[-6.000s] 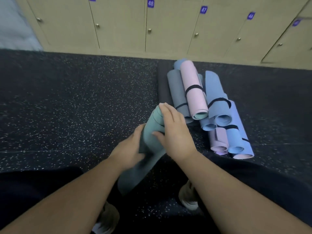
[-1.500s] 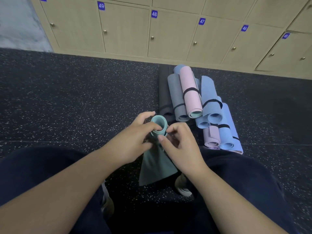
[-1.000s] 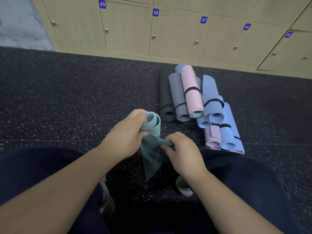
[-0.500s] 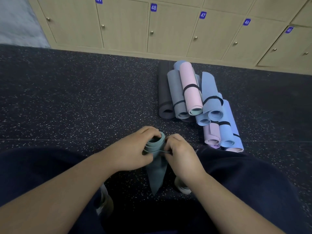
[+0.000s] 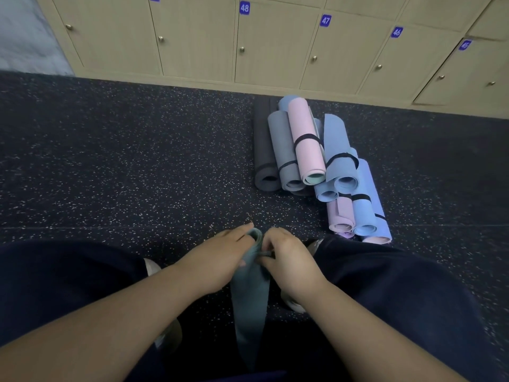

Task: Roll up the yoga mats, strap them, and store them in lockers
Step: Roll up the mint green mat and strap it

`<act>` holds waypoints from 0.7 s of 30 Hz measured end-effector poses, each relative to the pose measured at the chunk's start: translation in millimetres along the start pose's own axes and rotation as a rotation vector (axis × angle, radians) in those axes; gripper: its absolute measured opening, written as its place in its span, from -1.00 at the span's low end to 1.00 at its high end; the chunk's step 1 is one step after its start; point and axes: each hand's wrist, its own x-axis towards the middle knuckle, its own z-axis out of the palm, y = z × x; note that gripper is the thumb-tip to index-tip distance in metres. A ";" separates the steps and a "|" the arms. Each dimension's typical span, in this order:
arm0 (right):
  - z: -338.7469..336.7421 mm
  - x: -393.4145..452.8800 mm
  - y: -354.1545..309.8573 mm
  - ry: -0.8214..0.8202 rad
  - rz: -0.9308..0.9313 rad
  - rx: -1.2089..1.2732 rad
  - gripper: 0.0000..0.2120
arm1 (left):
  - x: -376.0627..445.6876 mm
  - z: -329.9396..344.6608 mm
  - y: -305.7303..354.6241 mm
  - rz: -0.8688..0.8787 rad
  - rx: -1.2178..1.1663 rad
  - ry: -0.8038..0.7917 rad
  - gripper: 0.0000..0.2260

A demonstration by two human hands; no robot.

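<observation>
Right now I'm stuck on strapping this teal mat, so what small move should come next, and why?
Probably slide the thin dark strap further down the teal rolled yoga mat. The right hand pinches the strap just below the roll's top end, which the left hand grips. So near the end, it might slip off; the pale pink rolled mat wears its strap lower.

- I read 48 on the blue tag (image 5: 244,7) of one locker door (image 5: 270,45).
- Tags 47 (image 5: 325,20) and 46 (image 5: 396,32) mark the next doors rightward.
- I can't read the others.

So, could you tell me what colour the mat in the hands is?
Teal mat, clearest in the head view.
</observation>
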 end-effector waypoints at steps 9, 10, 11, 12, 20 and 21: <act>-13.7 -1.4 -8.1 -0.062 -0.047 0.022 -0.41 | -10.6 -19.8 7.8 0.011 -0.264 0.282 -0.66; -17.3 -1.8 -10.3 -0.015 -0.049 0.039 -0.45 | -11.6 -24.0 7.8 -0.018 -0.336 0.346 -0.59; -21.3 -3.1 -13.6 0.030 -0.055 0.053 -0.51 | -13.1 -29.0 7.9 -0.053 -0.419 0.396 -0.52; -24.8 -5.2 -17.2 0.070 -0.067 0.058 -0.56 | -14.5 -33.8 7.5 -0.079 -0.513 0.434 -0.45; -53.7 -25.5 -38.1 0.362 -0.233 0.205 -0.72 | -26.6 -42.8 -5.7 -0.165 -0.500 0.305 -0.19; -56.5 -28.6 -40.2 0.385 -0.247 0.235 -0.73 | -27.6 -43.1 -5.6 -0.194 -0.495 0.320 -0.13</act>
